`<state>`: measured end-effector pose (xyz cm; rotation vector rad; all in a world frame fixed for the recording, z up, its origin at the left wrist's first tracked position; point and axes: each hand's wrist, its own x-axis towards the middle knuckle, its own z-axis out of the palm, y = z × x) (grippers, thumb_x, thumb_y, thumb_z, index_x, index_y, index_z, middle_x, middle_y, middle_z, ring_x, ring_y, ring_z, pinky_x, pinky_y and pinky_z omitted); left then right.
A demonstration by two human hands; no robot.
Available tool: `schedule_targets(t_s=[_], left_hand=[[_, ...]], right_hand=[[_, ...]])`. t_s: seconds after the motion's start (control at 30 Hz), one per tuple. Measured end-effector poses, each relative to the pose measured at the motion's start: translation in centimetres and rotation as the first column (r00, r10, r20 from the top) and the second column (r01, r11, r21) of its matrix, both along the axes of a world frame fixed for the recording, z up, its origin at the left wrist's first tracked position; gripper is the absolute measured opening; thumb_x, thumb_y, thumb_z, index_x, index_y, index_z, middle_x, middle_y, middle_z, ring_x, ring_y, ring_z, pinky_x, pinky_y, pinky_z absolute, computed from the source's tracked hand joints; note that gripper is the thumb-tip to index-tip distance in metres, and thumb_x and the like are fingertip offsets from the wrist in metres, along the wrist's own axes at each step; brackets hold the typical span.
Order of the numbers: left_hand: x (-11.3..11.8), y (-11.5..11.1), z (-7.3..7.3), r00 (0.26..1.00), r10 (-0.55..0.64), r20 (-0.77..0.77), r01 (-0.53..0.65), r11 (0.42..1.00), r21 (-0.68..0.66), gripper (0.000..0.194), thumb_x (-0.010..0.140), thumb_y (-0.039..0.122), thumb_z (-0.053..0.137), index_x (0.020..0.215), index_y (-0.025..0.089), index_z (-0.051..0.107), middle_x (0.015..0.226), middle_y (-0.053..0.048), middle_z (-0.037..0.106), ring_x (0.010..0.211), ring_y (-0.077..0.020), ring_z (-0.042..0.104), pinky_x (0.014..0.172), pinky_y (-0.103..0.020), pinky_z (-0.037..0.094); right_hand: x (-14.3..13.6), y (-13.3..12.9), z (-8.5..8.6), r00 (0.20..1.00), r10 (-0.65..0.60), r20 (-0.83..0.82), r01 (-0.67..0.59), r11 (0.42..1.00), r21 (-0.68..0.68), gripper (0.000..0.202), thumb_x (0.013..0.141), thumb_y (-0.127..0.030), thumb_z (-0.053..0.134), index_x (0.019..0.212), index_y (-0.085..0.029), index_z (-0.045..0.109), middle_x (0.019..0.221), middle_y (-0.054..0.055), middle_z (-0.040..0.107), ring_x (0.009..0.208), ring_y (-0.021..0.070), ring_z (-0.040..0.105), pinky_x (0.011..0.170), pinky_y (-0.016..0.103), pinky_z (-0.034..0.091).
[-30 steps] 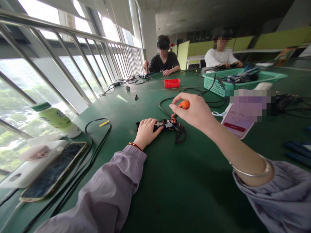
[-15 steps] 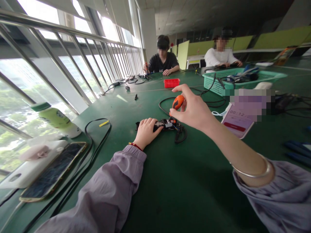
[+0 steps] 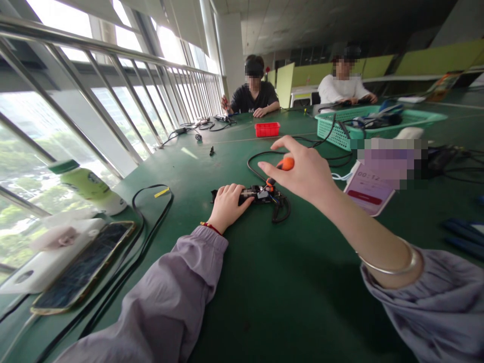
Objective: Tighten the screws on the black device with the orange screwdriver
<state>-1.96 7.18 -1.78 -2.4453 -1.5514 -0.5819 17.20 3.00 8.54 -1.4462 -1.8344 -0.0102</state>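
Note:
My left hand (image 3: 229, 204) lies over the left part of a black device (image 3: 260, 194), its fingers wrapped over it and holding it against the green table. Exposed wires and a grey piece show at the device's right part, beside a coiled black cable (image 3: 282, 214). In my right hand (image 3: 304, 169) is an orange and black screwdriver (image 3: 286, 164), its handle partly hidden by the palm and rear fingers. Thumb and index finger are spread apart. The screwdriver slants down to the left, its lower end over the device's right part.
A red basket (image 3: 267, 129) and a green basket (image 3: 328, 128) of cables stand beyond my hands. Left are a bottle (image 3: 88, 187), a phone (image 3: 83, 267) and a looped cable (image 3: 170, 196); right is a lit phone (image 3: 368, 186). Two people sit across the table.
My right thumb and index finger have opened off the screwdriver handle, which now tilts more to the right and sits deeper in the hand. My left hand has stayed in place.

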Motion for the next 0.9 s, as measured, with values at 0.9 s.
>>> schedule_targets(t_s=[0.9], left_hand=[[-0.17,-0.04,0.28,1.000,-0.013,-0.024,0.014,1.000,0.011,0.037,0.086,0.051,0.043,0.098,0.019,0.055,0.094,-0.004,0.060,0.090,-0.0205,0.054,0.083,-0.034,0.037]], right_hand=[[-0.20,-0.17,-0.09,0.998,0.069,-0.010,-0.069,0.998,0.006,0.028,0.073,-0.042,0.054,0.092,-0.021,0.060,0.062,-0.001,0.057,0.058,0.0152,0.053,0.054,0.024,0.032]])
